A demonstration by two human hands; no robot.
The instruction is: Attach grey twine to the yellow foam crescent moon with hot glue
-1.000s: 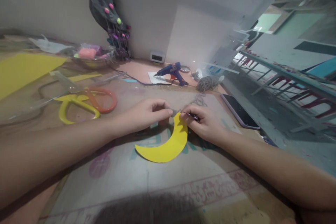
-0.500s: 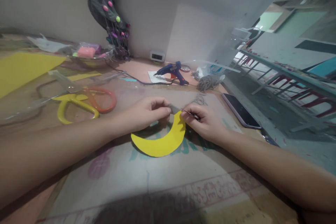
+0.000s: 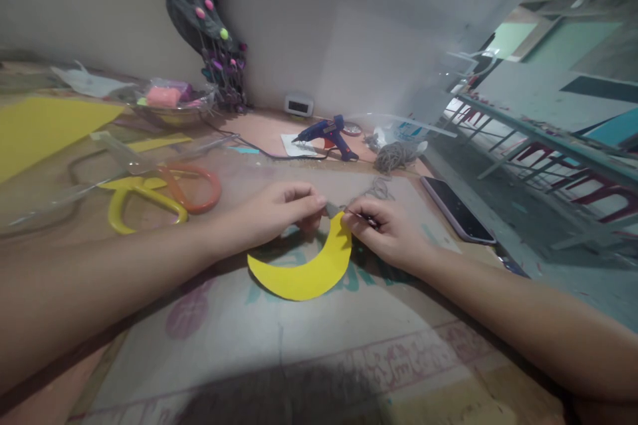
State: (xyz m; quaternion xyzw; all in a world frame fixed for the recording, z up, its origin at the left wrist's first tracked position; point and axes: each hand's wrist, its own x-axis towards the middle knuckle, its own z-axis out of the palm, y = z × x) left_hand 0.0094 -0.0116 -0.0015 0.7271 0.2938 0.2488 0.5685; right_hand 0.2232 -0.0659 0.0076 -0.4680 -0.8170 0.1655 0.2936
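A yellow crescent moon cutout rests low over the board, its upper tip covered in grey yarn. My left hand is closed in a pinch at that grey tip. On the other side, my right hand is closed with thumb and finger against the crescent's upper edge, apparently gripping the yarn there. Behind the right hand, loose grey strands lie on the board, leading towards a ball of grey yarn. What sits inside the right palm is mostly hidden.
Scissors with yellow and orange handles lie at left, near a yellow sheet. A blue glue gun rests at the back. A phone is at right. A grey crescent decoration hangs on the wall.
My left hand has shifted slightly right along the grey tip. The crescent has tilted a little; the right hand stays nearly in place.
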